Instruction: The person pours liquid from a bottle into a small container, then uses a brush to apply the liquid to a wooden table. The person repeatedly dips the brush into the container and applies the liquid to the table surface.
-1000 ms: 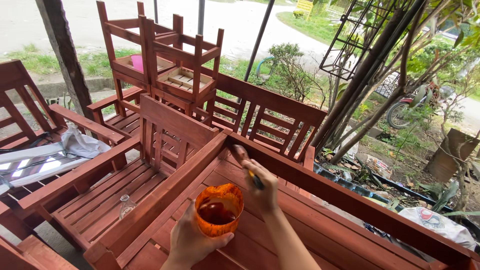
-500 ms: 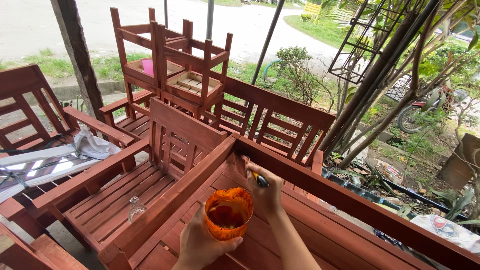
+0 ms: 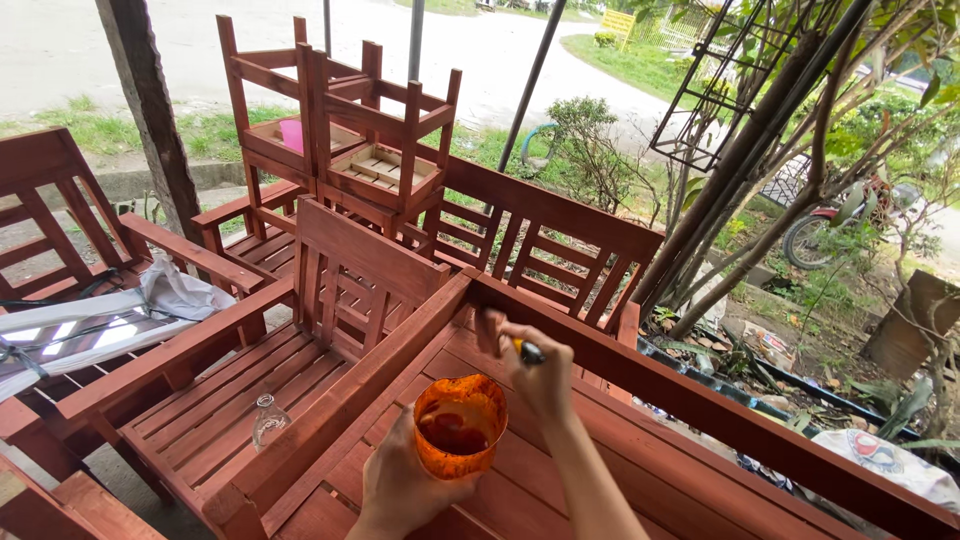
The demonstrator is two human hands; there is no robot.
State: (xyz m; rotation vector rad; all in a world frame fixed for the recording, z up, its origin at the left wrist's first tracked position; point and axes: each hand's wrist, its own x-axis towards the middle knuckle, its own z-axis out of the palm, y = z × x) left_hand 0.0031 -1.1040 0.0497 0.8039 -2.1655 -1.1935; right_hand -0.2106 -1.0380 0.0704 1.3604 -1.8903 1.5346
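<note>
My left hand (image 3: 398,488) grips an orange plastic cup (image 3: 459,426) with dark reddish stain inside, held above a red-brown slatted wooden bench (image 3: 560,470). My right hand (image 3: 535,368) is closed on a paintbrush (image 3: 527,350) with a yellow and dark handle. The brush end rests near the corner where the bench's top rail (image 3: 700,400) meets its side rail (image 3: 350,400). The bristles are hidden behind my fingers.
A clear glass bottle (image 3: 268,420) lies on the neighbouring bench seat to the left. Stacked red chairs (image 3: 350,120) stand behind. A bench with white fabric (image 3: 120,320) is at far left. A wooden post (image 3: 150,110), shrubs and a parked motorbike (image 3: 830,225) lie beyond.
The view has drifted so everything sits lower and further right. My right hand with the brush has shifted slightly along the corner rail. The cup stays in my left hand.
</note>
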